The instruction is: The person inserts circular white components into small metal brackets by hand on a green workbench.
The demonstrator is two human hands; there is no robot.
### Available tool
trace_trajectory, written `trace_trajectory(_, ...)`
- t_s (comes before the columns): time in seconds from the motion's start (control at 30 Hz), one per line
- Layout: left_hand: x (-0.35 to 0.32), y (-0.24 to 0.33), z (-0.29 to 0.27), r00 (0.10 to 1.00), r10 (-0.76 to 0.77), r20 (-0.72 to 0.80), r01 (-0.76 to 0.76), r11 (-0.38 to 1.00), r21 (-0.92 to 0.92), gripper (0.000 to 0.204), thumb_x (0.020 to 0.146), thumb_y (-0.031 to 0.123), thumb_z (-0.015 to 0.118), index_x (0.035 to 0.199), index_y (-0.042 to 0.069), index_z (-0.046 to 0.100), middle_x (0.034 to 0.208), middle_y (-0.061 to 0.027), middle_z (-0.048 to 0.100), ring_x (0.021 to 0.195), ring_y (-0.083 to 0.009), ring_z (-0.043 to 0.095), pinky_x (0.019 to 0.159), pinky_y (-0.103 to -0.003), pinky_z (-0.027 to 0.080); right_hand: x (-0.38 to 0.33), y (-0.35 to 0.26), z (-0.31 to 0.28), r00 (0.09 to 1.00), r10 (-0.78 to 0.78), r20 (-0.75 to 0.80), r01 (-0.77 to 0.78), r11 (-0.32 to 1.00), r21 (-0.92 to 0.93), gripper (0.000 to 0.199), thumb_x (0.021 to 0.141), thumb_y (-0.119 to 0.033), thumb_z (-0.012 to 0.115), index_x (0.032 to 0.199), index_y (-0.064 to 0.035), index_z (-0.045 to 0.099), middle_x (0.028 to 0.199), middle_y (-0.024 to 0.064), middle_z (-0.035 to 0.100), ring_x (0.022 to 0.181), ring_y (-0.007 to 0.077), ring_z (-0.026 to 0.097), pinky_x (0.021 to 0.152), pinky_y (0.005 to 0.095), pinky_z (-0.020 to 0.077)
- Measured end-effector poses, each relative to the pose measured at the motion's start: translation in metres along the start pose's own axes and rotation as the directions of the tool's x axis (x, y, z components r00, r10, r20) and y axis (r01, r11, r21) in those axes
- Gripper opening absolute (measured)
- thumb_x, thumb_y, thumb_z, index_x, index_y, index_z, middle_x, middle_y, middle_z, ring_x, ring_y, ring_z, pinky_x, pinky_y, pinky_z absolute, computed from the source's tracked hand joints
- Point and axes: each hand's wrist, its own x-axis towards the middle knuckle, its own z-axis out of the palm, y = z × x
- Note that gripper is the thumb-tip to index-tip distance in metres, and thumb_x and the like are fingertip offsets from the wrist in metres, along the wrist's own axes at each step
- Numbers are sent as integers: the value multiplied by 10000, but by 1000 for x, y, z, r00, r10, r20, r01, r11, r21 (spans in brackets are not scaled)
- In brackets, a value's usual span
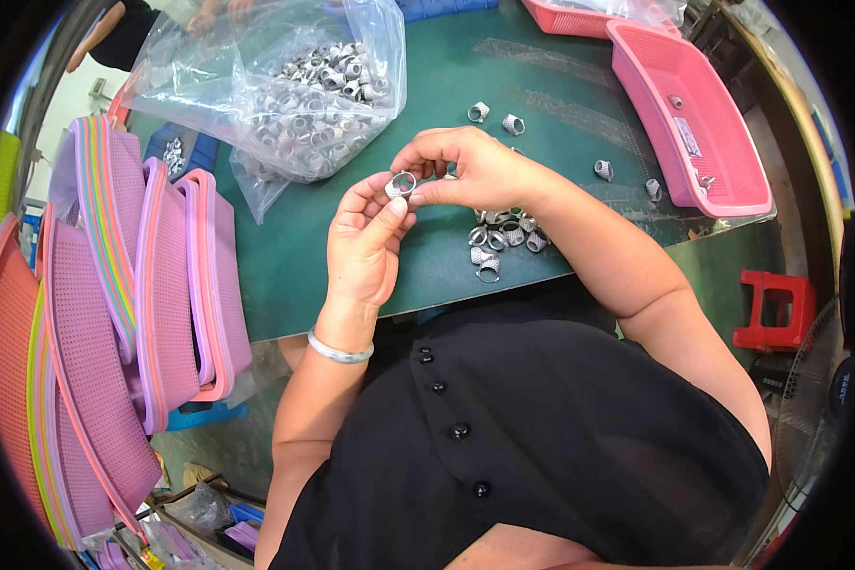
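Silver bangle [340, 351]: plain band on the left wrist, nearest the body.
Left hand [366, 242]: raised above the table edge, fingers curled close together, thumb and forefinger tips pinching the near side of the metal ring.
Right hand [470, 171]: reaches in from the right, thumb and forefinger pressed on the ring's far side, other fingers bent loosely above.
Metal ring [402, 183]: small, round, silvery, open through the centre; held between both hands over the green table [446, 85].
Loose rings [503, 236]: small heap on the table just below the right hand; a few strays farther out.
Plastic bag [294, 90]: clear, open, full of the same silvery rings, beyond the hands.
Pink basket [722, 161]: far right, a couple of rings inside.
Stacked baskets [152, 285]: purple and pink, on edge at left.
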Motion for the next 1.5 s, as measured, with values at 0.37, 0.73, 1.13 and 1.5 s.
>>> trace_trajectory(0.37,-3,1,9,983,183,24,-185,972,148,298,795,-57,619,1077,-9,537,997,-73,601,880,-113,575,785,-233,478,0,4,2,999,-50,-11,50,999,-21,291,726,-87,684,1007,-33,627,841,36,620,740,108,576,627,245,455)
trace_trajectory(0.73,-1,-3,10,938,342,52,-333,852,404,195,810,-7,633,986,1,548,899,-27,573,792,-81,548,729,-210,465,-1,8,3,997,-67,42,67,998,4,293,736,-83,669,1017,-15,619,847,56,627,745,131,587,655,270,473)
trace_trajectory(1.13,2,3,-8,976,-170,-134,166,985,-39,158,876,131,525,991,25,542,952,-105,581,797,-169,559,674,-283,463,-5,1,-20,983,172,72,-65,679,-732,146,665,-116,667,782,-42,620,995,62,553,1035,256,455,898,410,359)
trace_trajectory(1.5,2,-3,11,954,-253,-158,291,907,304,212,879,224,594,965,38,542,758,-34,577,531,-50,465,438,-168,343,-4,7,-2,969,-204,138,246,799,-549,205,643,-97,679,817,-29,593,1081,88,529,1085,286,420,916,413,352)
